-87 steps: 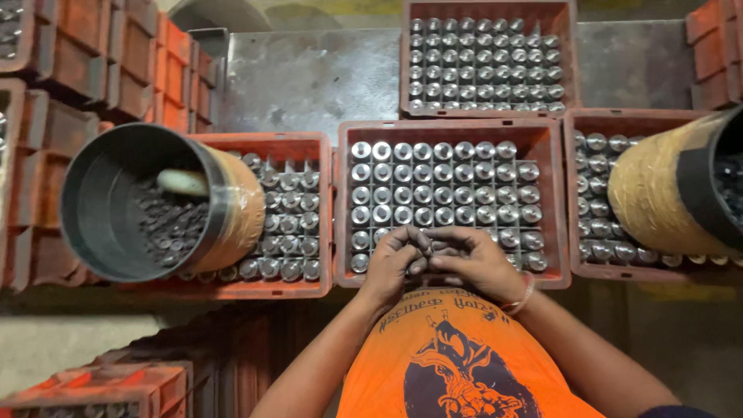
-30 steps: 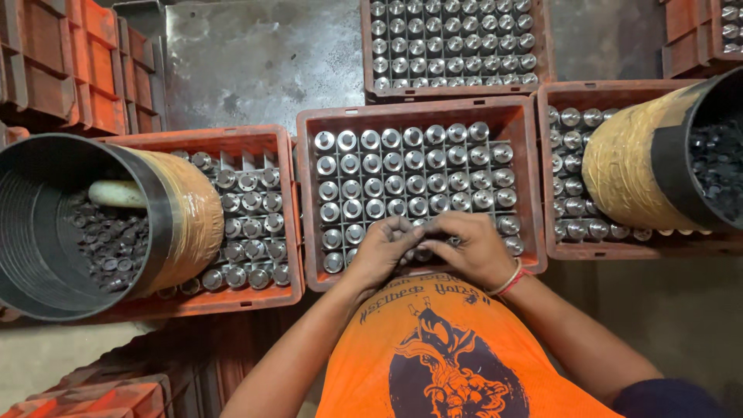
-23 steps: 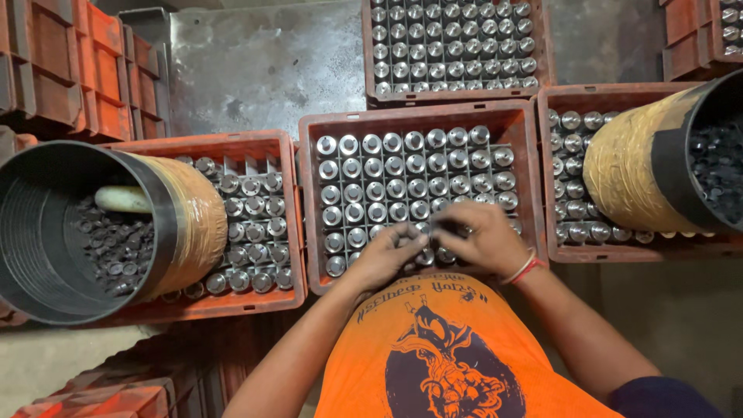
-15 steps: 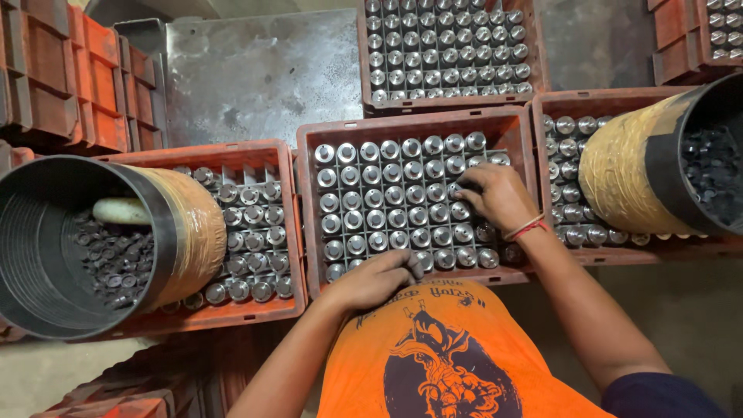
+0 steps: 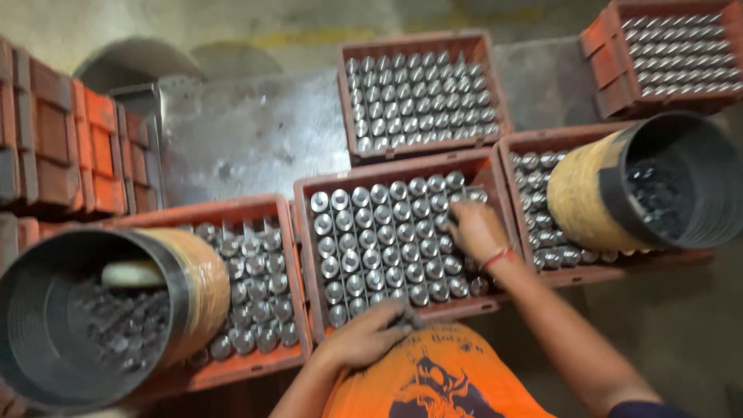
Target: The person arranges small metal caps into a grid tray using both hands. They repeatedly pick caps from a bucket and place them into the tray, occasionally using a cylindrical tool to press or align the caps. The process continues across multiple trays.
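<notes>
Seen from above: a red-orange plastic crate (image 5: 306, 255) in the middle, packed with upright shiny metal cylinders (image 5: 371, 248) in tight rows. Right hand (image 5: 476, 228) reached out to the far right corner of that crate, palm down, fingers curled onto the cylinder tops there; whether any piece is pinched between them cannot be told through the blur. Thin red band round the right wrist. Left hand (image 5: 364, 339) resting on the near rim of the same crate, fingers loosely closed round a few small dark metal pieces (image 5: 404, 317), just beside the nearest row. Orange printed shirt (image 5: 433, 383) at the near edge, below both hands.

To the left, a second red-orange crate (image 5: 255, 364) of similar cylinders, with a large black bucket wrapped in yellowish tape (image 5: 101, 310) lying tilted across it, open mouth towards the near left, dark small parts inside. To the right, a third crate (image 5: 611, 267) carrying another tape-wrapped black bucket (image 5: 635, 182), mouth facing right. Farther off, a filled crate (image 5: 422, 97) beyond the middle one and another (image 5: 665, 54) at the far right corner. Stacked empty orange crates (image 5: 70, 147) along the far left, beside a worn grey metal surface (image 5: 248, 139).
</notes>
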The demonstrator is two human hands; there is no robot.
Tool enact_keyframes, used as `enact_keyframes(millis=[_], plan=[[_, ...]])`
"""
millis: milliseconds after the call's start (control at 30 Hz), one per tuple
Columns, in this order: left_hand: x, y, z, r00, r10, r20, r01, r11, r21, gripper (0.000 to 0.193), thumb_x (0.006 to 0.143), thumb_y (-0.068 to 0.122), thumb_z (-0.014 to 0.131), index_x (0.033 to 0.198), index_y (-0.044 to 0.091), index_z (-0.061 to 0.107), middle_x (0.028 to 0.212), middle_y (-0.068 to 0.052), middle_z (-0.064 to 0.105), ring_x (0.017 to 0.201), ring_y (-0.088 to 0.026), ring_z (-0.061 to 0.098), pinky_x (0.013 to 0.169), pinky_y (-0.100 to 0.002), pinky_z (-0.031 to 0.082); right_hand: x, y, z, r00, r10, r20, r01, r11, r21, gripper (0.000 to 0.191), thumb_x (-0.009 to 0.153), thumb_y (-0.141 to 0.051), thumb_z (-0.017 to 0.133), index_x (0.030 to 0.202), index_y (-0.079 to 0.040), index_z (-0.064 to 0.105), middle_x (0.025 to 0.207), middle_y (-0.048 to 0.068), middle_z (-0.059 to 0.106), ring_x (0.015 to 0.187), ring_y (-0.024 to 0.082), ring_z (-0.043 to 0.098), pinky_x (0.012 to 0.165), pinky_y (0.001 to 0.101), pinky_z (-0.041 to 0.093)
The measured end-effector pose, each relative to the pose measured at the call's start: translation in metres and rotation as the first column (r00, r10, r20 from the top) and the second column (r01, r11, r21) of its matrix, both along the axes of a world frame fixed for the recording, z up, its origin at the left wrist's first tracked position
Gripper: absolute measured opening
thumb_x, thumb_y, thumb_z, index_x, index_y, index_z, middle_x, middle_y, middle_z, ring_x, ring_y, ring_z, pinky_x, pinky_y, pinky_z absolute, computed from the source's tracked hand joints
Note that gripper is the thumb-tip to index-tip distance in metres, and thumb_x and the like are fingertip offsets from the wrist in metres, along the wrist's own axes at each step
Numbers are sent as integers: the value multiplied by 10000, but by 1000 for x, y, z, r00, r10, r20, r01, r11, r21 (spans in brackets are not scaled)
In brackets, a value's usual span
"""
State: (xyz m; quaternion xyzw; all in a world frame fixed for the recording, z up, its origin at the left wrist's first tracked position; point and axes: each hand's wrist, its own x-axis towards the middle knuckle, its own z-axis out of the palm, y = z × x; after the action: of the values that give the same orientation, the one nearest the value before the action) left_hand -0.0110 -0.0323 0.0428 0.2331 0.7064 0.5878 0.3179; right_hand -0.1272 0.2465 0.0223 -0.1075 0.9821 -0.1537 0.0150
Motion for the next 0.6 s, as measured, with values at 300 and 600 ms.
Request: enact_keyframes(millis=[300,600], plan=[[4,16,-35,916,155,371,-158,987,-23,209,1025,167,546,1131,41,673,994,-48,718,936,-131,644,870,-285,521,98,-45,63,937,226,267,-2,767,-642,310,805,-249,823,1033,-53,750,908,108,715,810,252,719,727,346,567],[-6,31,-63,911,201,361,-229,973,37,329,1072,289,521,1248,14,565,1106,-87,684,1056,-137,614,955,-286,503,110,-57,57,966,164,199,-2,776,-631,273,774,-208,865,940,-35,735,826,102,709,756,260,715,685,358,561]])
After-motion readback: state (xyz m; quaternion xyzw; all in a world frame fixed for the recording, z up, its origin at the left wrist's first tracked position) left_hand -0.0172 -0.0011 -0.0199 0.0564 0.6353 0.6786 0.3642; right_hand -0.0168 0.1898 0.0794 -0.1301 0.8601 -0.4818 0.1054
